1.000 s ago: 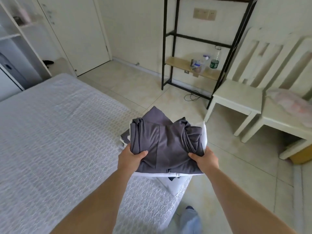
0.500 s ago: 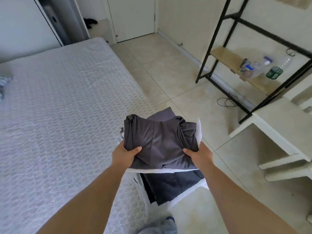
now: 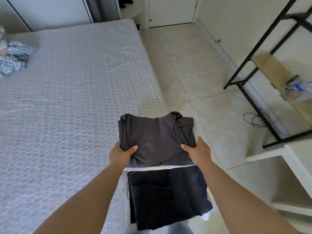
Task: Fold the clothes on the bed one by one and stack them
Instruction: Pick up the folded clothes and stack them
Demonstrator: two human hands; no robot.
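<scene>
A folded grey garment (image 3: 157, 137) tops a small stack that I hold above the bed's near corner. My left hand (image 3: 120, 155) grips the stack's left edge, thumb on top. My right hand (image 3: 198, 152) grips the right edge the same way. Under the grey piece shows a white layer (image 3: 162, 167), and a dark charcoal garment (image 3: 167, 196) hangs down below it towards me. A crumpled blue-and-white patterned garment (image 3: 14, 58) lies at the bed's far left. The bed (image 3: 67, 92) has a white textured cover.
Tiled floor (image 3: 190, 73) runs along the bed's right side to a white door (image 3: 170, 10). A black metal shelf (image 3: 263, 68) with a wooden board and small items stands at right, a cable on the floor by it. White furniture (image 3: 290, 164) sits at the lower right.
My view has swung left and down, bringing the patterned garment into sight. The stack has stayed in both hands, and more of the dark garment now hangs below it.
</scene>
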